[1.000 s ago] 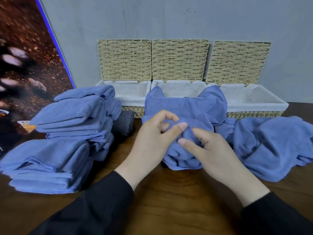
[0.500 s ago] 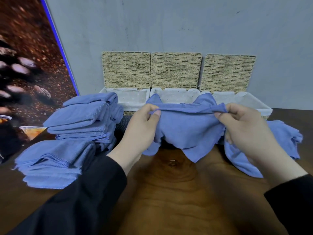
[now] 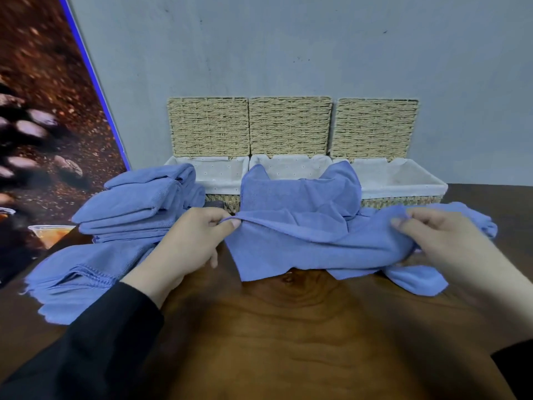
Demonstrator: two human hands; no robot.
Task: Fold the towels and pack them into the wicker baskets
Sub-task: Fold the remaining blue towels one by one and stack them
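A blue towel (image 3: pixel 311 243) is stretched across the frame's centre, its top edge pinched by the curled fingers of the left hand (image 3: pixel 187 246) and right hand (image 3: pixel 438 241), before three baskets (image 3: pixel 288 168).

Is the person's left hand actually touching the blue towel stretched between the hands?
Touching. The head view shows the left hand pinching the towel's top edge between thumb and fingertips.

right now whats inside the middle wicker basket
White liner shows inside the middle wicker basket; a blue towel draped over its front rim hides the bottom.
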